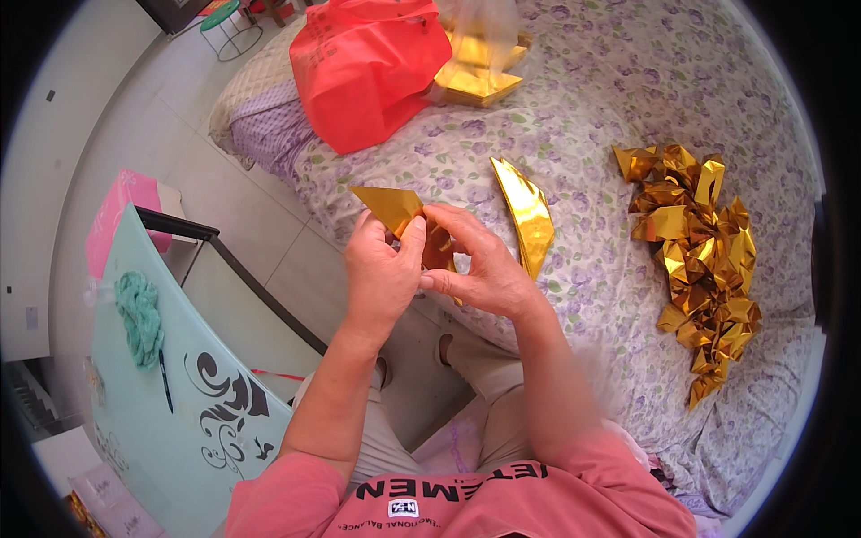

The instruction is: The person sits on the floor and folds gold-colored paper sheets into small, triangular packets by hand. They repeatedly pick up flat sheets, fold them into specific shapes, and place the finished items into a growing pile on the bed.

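Note:
A partly folded piece of gold foil paper [393, 205] is between my hands, above the bed's near edge. My left hand [387, 259] grips it, the thumb pressed on its middle. On its other side my right hand [477, 262] holds the lower part between thumb and fingers. Just right of my hands, a flat stack of folded gold foil papers [528, 215] lies on the floral bedsheet [585, 121]. Farther right, a long pile of folded gold foil shapes [706, 255] rests on the same sheet.
A red bag [370, 74] stands at the bed's far left, beside a clear plastic bag of gold foil pieces [481, 74]. To the left, a glass-topped table [202, 336] carries a green cloth [139, 319] and a pen [165, 382]. A green stool [220, 15] is far back.

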A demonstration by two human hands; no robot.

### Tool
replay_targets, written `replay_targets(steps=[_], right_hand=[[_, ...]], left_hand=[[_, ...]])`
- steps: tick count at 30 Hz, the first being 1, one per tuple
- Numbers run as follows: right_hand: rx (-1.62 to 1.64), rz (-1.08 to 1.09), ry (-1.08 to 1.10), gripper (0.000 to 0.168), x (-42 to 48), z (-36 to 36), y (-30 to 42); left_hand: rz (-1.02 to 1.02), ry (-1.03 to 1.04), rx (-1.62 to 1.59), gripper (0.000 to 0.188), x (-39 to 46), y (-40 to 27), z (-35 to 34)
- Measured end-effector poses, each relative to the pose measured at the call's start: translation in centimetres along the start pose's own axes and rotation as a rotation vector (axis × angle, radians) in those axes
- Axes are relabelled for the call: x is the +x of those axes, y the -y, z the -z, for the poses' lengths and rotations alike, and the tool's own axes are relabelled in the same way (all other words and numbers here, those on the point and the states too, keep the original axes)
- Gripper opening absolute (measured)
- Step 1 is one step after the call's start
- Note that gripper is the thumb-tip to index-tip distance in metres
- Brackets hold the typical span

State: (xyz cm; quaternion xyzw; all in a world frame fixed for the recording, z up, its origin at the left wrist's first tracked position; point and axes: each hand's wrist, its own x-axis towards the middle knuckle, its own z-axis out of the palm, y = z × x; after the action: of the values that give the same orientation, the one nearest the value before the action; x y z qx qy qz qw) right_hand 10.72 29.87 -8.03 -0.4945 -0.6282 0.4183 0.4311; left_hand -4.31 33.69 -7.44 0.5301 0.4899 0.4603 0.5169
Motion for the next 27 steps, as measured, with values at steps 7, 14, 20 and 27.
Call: replay_targets(steps=[7,14,20,27], right_hand=[[0.334,-0.218,0.047,0.058,0.2,0.5,0.5],[0.593,-0.236,0.162,0.051,0.1,1.1,0.6],[0.702,-0.249,0.221,0.051,0.2,1.4,0.8],[0.708,-0.281,0.205,0.051,0.1,1.4,0.9]], left_hand=[[0.084,0.242,-0.279,0.026,0.4,-1.6,0.8],[0.135,0.248,-0.260,0.026,0.8,-1.5,1.3],[0.188,0.244,-0.247,0.028,0.7,-2.3,1.2],[0.179,0.279,-0.316,0.025,0.7,-1.8,1.2]])
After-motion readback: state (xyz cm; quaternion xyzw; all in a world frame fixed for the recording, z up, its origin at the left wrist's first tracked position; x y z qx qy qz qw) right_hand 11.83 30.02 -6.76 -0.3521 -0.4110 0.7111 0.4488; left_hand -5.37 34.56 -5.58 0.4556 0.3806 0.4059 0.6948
